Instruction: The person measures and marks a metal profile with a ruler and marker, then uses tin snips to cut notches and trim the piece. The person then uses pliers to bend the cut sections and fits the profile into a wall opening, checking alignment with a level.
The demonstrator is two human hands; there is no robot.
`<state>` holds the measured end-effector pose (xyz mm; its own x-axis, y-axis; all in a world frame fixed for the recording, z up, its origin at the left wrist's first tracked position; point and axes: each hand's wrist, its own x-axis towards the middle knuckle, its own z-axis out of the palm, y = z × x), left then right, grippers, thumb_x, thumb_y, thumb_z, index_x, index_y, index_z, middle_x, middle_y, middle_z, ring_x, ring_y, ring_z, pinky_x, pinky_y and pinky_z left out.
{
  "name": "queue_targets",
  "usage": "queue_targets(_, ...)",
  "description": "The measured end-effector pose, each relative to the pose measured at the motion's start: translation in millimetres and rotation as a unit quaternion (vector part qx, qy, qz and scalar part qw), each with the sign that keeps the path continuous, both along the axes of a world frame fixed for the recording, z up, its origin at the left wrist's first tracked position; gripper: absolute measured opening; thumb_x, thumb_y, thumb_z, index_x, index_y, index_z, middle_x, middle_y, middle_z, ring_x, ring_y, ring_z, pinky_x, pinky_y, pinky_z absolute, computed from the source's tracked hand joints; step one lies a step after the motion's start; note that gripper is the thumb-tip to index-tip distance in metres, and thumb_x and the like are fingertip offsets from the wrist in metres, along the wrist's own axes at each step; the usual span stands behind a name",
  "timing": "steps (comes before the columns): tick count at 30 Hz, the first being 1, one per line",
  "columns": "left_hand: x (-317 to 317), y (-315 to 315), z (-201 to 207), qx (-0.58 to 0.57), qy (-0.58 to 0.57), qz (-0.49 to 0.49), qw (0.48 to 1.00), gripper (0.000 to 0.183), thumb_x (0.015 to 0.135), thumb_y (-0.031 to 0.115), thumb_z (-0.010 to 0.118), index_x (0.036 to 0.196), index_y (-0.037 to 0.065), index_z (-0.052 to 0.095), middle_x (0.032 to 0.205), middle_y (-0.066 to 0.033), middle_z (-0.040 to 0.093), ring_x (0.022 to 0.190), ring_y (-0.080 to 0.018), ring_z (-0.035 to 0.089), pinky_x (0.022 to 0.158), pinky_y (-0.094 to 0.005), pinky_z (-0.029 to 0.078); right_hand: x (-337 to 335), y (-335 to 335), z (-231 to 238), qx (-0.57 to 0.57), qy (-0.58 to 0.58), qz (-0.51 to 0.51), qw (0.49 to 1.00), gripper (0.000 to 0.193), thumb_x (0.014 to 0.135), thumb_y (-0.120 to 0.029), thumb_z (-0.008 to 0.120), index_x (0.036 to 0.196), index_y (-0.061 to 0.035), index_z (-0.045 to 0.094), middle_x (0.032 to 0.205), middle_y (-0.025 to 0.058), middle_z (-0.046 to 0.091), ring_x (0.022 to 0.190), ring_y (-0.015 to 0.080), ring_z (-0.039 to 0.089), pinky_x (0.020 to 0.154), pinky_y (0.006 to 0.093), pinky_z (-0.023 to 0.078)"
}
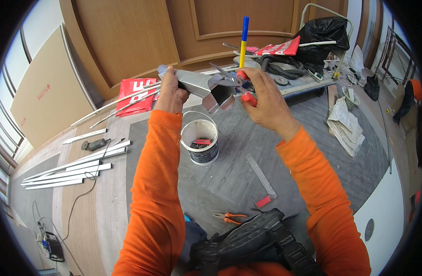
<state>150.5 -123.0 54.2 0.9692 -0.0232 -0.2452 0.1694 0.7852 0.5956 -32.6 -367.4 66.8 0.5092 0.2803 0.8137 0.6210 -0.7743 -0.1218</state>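
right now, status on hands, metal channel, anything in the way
Left hand grips metal channel. Right hand holds red-handled snips at channel's end. White bucket below; nothing visibly blocking.

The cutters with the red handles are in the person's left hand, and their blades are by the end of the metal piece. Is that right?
Not quite: the head view shows the cutters with the red handles in the person's right hand, not the left. Their blades are by the end of the metal piece, just as you said.
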Motion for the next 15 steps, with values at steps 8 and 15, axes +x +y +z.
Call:
queue_targets(8, -15, -18, 1, 0.029, -0.006, -0.069, 0.997, 0.047, 0.108, 0.041, 0.051, 0.131, 0.0, 0.043, 0.112, -0.024, 0.062, 0.1, -0.0445, 0.068, 0.09, -0.0645, 0.058, -7, -2, -3, 0.024, 0.108, 0.052, 0.992, 0.039, 0.086, -0.011, 0.075, 0.121, -0.0066, 0.059, 0.112, 0.0142, 0.065, 0.102, 0.0351, 0.065, 0.088, 0.0431, 0.053)
queue_targets(15, -16, -20, -3, -0.015, -0.042, -0.211, 0.976, 0.051, 0.108, 0.047, 0.047, 0.119, -0.003, 0.044, 0.085, -0.0204, 0.059, 0.075, -0.0379, 0.064, 0.074, -0.0561, 0.059, -9, 8, -14, 0.08, 0.117, 0.093, 0.986, 0.027, 0.086, -0.017, 0.078, 0.106, -0.0074, 0.062, 0.077, 0.0092, 0.065, 0.069, 0.0323, 0.064, 0.062, 0.0381, 0.052)
